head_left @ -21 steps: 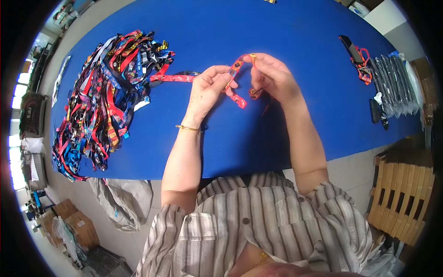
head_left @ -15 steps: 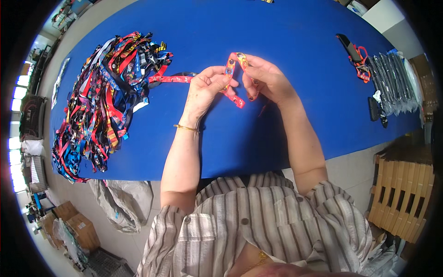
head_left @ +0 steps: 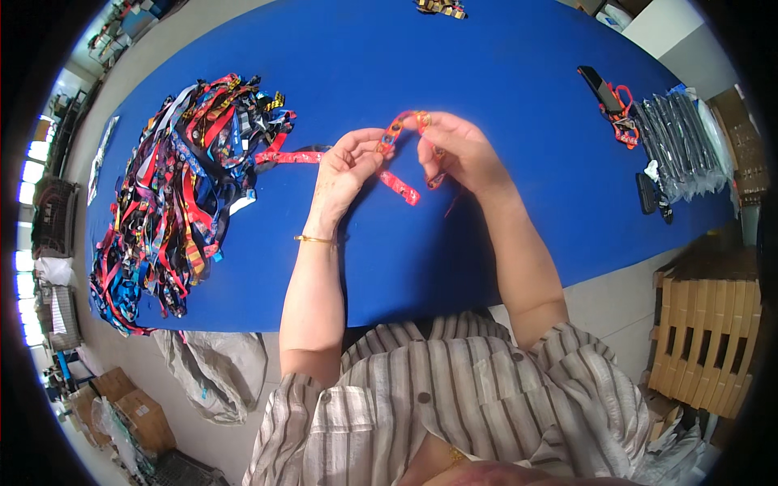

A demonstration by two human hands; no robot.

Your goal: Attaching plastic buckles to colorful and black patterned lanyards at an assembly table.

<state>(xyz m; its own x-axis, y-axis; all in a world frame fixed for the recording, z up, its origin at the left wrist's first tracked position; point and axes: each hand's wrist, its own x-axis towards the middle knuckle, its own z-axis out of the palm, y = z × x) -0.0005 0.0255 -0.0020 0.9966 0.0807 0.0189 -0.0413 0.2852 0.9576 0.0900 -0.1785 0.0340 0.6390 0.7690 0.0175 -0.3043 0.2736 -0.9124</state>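
Observation:
Above the blue table (head_left: pixel 365 279), both my hands hold a colourful printed ribbon strap (head_left: pixel 396 128) that arches up between them. Thumb and fingers of my left hand (head_left: pixel 348 168) pinch one side of it. My right hand (head_left: pixel 462 150) is closed on the other side, and a short dark-edged end hangs below those fingers. A red printed strap (head_left: pixel 400 188) lies just below my left fingertips; whether it joins the held piece is hidden. Another red strap (head_left: pixel 292 157) runs from behind my left hand to a large heap of mixed printed straps (head_left: pixel 174 186) on the left.
At the table's right lie a dark phone (head_left: pixel 598 86), a bundled red strap (head_left: pixel 624 121), a row of plastic-wrapped dark packets (head_left: pixel 681 146) and a small black object (head_left: pixel 646 193). A small bundle (head_left: pixel 442 8) sits at the far edge. Cardboard (head_left: pixel 705 344) is stacked lower right.
The arch of strap between my hands has widened as my left hand moved slightly left. Both hands stay closed on it. The whole view has shifted a little.

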